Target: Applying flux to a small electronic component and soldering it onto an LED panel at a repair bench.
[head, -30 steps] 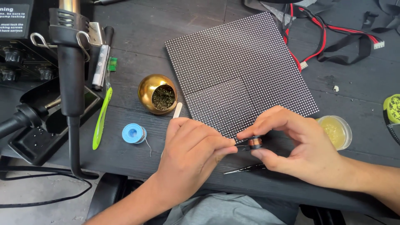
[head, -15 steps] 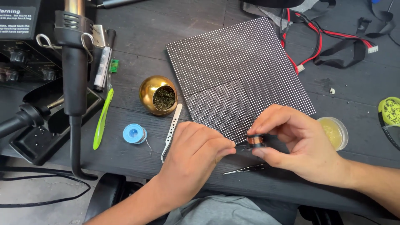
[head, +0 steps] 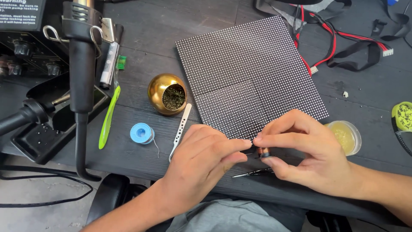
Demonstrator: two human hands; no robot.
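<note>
Both hands' grip, L hand (head: 201, 159) & R hand (head: 304, 150), pinching small copper spool (head: 264, 151).

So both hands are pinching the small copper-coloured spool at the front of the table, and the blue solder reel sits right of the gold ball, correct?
Not quite: in the head view the blue solder reel sits left of the gold ball. Both the left hand and right hand do pinch the small copper-coloured spool.

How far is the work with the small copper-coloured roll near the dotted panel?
Tools are laid out: tweezers, a blue solder spool and a gold tip-cleaner ball lie beside the dotted panel. In hand: the right hand pinches the small copper-coloured roll, and the left hand meets it with its fingertips. Nothing from the roll sits on the panel yet.
</note>
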